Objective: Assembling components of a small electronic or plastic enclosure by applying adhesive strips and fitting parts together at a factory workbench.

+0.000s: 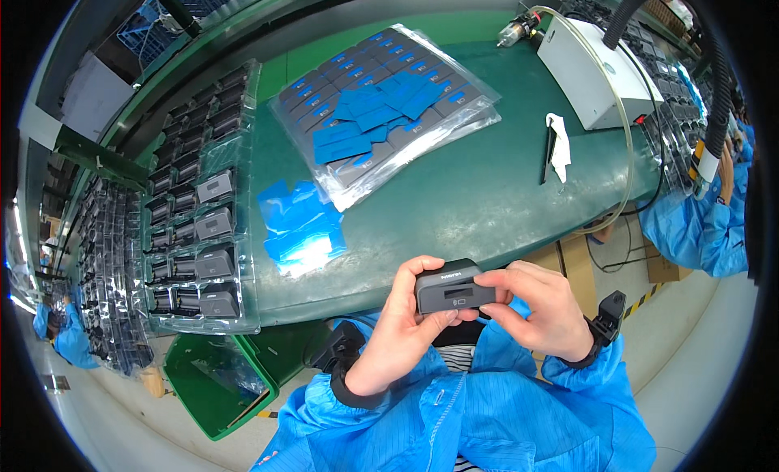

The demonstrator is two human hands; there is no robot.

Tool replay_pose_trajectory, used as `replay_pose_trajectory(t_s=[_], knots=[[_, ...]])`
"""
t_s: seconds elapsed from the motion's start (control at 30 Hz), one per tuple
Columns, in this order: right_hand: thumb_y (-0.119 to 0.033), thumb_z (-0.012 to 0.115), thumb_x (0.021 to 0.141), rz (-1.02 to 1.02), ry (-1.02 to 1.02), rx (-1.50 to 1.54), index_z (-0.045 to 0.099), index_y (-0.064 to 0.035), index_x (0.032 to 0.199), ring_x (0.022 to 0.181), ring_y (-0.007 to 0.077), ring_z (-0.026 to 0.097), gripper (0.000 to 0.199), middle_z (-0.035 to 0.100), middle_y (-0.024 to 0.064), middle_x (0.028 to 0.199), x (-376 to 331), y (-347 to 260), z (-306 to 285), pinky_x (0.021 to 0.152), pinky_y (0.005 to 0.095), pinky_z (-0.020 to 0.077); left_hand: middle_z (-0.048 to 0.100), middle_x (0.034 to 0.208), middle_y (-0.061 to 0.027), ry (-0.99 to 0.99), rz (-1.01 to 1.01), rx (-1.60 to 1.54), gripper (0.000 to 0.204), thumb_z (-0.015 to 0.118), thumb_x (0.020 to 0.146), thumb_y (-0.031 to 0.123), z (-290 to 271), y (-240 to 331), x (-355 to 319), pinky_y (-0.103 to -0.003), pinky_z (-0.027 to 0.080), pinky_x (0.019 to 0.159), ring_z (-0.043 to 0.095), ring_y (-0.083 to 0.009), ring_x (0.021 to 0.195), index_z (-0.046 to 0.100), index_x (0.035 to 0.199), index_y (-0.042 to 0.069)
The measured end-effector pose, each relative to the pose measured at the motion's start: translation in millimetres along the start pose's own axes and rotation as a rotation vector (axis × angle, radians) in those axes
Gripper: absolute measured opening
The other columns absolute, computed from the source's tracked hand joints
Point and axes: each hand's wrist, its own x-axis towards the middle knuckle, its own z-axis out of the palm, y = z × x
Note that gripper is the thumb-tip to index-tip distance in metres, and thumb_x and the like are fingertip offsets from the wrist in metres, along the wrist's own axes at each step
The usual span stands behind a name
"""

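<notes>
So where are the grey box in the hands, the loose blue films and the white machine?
Grey box (449, 287): head view, front face.
Blue films (299, 222): head view, pile's middle.
White machine (591, 75): head view, top panel.

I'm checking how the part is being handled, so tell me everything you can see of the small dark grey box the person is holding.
The small dark grey box is a rounded rectangular casing, matt and plastic-looking, with a darker recessed window and a small pale mark on the side facing the camera. It is held level in front of the person's chest, just off the near edge of the green table. The left hand grips its left end, thumb on top; the right hand pinches its right end. Its underside is hidden.
</notes>
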Motion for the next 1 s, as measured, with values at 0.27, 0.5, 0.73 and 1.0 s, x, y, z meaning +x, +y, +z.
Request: replay_pose_trajectory(t_s=[0.27, 0.5, 0.73, 1.0], knots=[[0.0, 0.065, 0.068, -0.019, -0.012, -0.077, 0.057, 0.0004, 0.097, 0.062, 0.0237, 0.055, 0.031, 0.053, 0.0088, 0.07, 4, -2, 2, 0.055, 0.0331, 0.0455, 0.054, 0.111, -0.017, 0.012, -0.013, 0.042, 0.048, 0.048, 0.088, -0.004, 1, 0, 1, -0.031, 0.05, 0.08, 0.062, -0.0221, 0.094, 0.022, 0.126, 0.006], [0.0, 0.068, 0.067, -0.102, 0.065, -0.084, 0.06, -0.0003, 0.1, 0.06, 0.0232, 0.054, 0.034, 0.053, 0.0075, 0.068, 6, 5, 6, 0.053, 0.0333, 0.0438, 0.054, 0.107, -0.0137, 0.002, -0.019, -0.096, 0.045, 0.048, 0.088, -0.003, 8, 8, 3, -0.029, 0.049, 0.078, 0.061, -0.0183, 0.091, 0.023, 0.126, 0.005], [-0.003, 0.067, 0.071, -0.176, 0.013, -0.15, 0.058, 0.001, 0.105, 0.065, 0.025, 0.055, 0.036, 0.054, 0.0083, 0.072, 8, 6, 1, 0.059, 0.0327, 0.046, 0.057, 0.099, -0.0148, 0.083, -0.026, -0.074, 0.043, 0.054, 0.087, 0.005, 3, 2, 4, -0.029, 0.048, 0.073, 0.059, -0.018, 0.077, 0.029, 0.122, 0.005], [-0.014, 0.057, 0.086, 0.31, 0.211, 0.363, 0.062, 0.0025, 0.085, 0.058, 0.0151, 0.053, 0.017, 0.054, 0.0093, 0.064, -2, 7, 3, 0.053, 0.0275, 0.0412, 0.054, 0.102, -0.0144, 0.0, 0.038, -0.133, 0.042, 0.049, 0.087, 0.0, 12, 12, 6, -0.03, 0.047, 0.071, 0.055, -0.0163, 0.076, 0.027, 0.122, 0.008]])
